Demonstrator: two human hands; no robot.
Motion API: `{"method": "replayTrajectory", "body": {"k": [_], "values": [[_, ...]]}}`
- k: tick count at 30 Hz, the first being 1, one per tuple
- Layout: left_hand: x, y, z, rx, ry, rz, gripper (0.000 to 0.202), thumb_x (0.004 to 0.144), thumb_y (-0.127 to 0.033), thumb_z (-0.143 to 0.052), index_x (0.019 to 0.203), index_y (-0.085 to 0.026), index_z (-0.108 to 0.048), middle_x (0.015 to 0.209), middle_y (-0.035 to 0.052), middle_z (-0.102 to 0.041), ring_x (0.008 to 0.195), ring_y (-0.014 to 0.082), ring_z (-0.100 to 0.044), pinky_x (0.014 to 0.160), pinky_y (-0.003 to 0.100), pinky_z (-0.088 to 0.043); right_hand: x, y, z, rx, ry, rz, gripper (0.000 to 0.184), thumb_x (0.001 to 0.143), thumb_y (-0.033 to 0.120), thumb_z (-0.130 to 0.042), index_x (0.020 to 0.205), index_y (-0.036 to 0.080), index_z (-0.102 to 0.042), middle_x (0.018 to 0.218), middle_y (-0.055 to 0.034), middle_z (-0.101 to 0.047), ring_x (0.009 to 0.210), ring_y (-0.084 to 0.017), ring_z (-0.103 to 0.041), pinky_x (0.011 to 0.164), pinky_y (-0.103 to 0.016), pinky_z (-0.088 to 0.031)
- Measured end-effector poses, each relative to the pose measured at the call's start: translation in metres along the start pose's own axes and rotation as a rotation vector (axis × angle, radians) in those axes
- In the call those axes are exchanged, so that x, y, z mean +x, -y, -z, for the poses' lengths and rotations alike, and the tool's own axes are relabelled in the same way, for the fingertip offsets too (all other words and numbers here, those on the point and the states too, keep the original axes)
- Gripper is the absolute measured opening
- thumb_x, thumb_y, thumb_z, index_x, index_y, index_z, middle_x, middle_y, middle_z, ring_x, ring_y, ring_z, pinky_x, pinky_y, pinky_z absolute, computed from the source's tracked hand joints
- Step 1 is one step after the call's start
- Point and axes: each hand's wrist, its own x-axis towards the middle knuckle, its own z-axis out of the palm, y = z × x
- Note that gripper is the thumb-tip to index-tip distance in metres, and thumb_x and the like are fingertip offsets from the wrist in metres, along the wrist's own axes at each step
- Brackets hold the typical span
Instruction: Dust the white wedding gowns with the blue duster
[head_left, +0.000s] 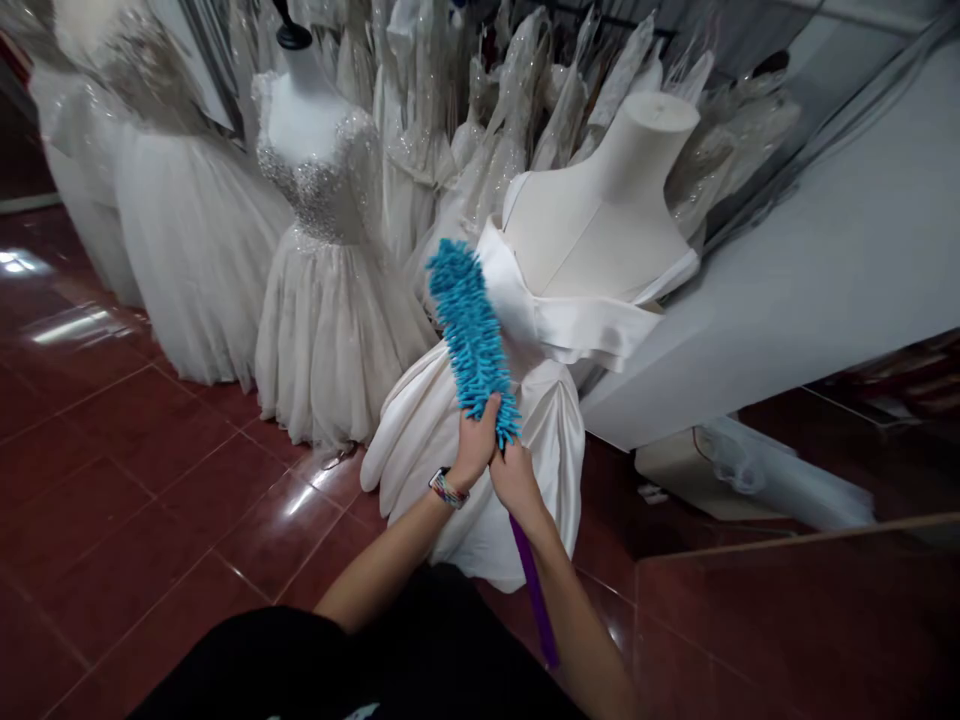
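Both my hands are close together at the neck of a blue chenille microfibre duster (pixel 471 335), whose shaggy head points up and away from me. My left hand (pixel 476 445), with a woven band and watch at the wrist, grips the base of the head. My right hand (pixel 517 482) closes just below it, and a purple handle (pixel 534 590) runs down past my right forearm. The duster head lies against the front of a white satin off-shoulder gown (pixel 559 440) on a bare cream dress form (pixel 600 210).
To the left stands a beaded tulle gown (pixel 322 330) on a mannequin, with another white gown (pixel 195 240) beyond it. Several sparkling gowns (pixel 480 130) hang behind. A white platform edge (pixel 787 270) angles in at right above a red tile floor (pixel 150 480).
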Motion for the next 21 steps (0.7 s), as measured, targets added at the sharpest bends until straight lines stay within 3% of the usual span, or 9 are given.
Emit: {"method": "replayTrajectory", "body": {"k": [2, 5, 8, 11, 14, 19, 21], "values": [[-0.002, -0.005, -0.001, 0.006, -0.046, -0.033, 0.052, 0.089, -0.066, -0.081, 0.108, -0.018, -0.079, 0.112, 0.0117, -0.083, 0.108, 0.0290, -0.079, 0.109, 0.045, -0.061, 0.002, 0.003, 0.004, 0.027, 0.029, -0.012, 0.029, 0.104, 0.032, -0.052, 0.118, 0.020, -0.075, 0.105, -0.0151, -0.083, 0.103, -0.033, -0.081, 0.085, -0.036, -0.062], [-0.003, -0.017, -0.008, 0.025, 0.060, -0.095, 0.045, 0.094, -0.061, -0.080, 0.110, -0.019, -0.081, 0.117, 0.0111, -0.084, 0.115, 0.0296, -0.078, 0.114, 0.045, -0.059, 0.004, 0.007, 0.008, 0.086, -0.024, 0.003, 0.033, 0.105, 0.035, -0.052, 0.124, 0.019, -0.074, 0.111, -0.0170, -0.084, 0.112, -0.033, -0.080, 0.090, -0.037, -0.063], [0.000, -0.027, -0.010, 0.060, 0.144, -0.171, 0.040, 0.094, -0.054, -0.083, 0.115, -0.021, -0.083, 0.126, 0.0109, -0.083, 0.129, 0.0314, -0.074, 0.125, 0.048, -0.052, 0.006, 0.013, 0.007, 0.128, -0.027, -0.052, 0.037, 0.108, 0.037, -0.049, 0.127, 0.019, -0.074, 0.108, -0.0160, -0.084, 0.109, -0.033, -0.081, 0.086, -0.037, -0.064], [0.001, -0.028, -0.002, 0.061, 0.057, -0.159, 0.043, 0.094, -0.053, -0.083, 0.121, -0.020, -0.082, 0.131, 0.0115, -0.082, 0.131, 0.0318, -0.074, 0.126, 0.049, -0.050, 0.008, 0.021, 0.005, 0.127, 0.055, -0.089, 0.036, 0.107, 0.039, -0.050, 0.121, 0.018, -0.076, 0.107, -0.0164, -0.085, 0.107, -0.034, -0.081, 0.085, -0.038, -0.063], [0.004, -0.026, 0.006, 0.043, -0.001, -0.145, 0.045, 0.095, -0.056, -0.081, 0.118, -0.018, -0.081, 0.124, 0.0117, -0.083, 0.126, 0.0311, -0.076, 0.122, 0.047, -0.054, 0.011, 0.028, 0.005, 0.125, 0.043, -0.029, 0.035, 0.105, 0.039, -0.054, 0.122, 0.018, -0.077, 0.117, -0.0181, -0.084, 0.115, -0.036, -0.080, 0.090, -0.040, -0.062], [0.026, -0.032, 0.004, 0.007, 0.261, -0.120, 0.046, 0.093, -0.057, -0.083, 0.118, -0.018, -0.081, 0.125, 0.0120, -0.082, 0.125, 0.0310, -0.076, 0.119, 0.046, -0.057, 0.023, 0.033, -0.006, 0.114, -0.105, -0.060, 0.033, 0.107, 0.037, -0.052, 0.119, 0.018, -0.076, 0.107, -0.0170, -0.084, 0.105, -0.033, -0.080, 0.088, -0.038, -0.062], [0.037, -0.033, 0.009, 0.018, 0.293, -0.079, 0.047, 0.093, -0.057, -0.083, 0.118, -0.018, -0.080, 0.126, 0.0127, -0.081, 0.128, 0.0323, -0.075, 0.122, 0.049, -0.054, 0.027, 0.036, -0.017, 0.099, -0.138, -0.097, 0.033, 0.108, 0.034, -0.051, 0.120, 0.018, -0.076, 0.110, -0.0174, -0.084, 0.105, -0.033, -0.080, 0.091, -0.039, -0.062]]}}
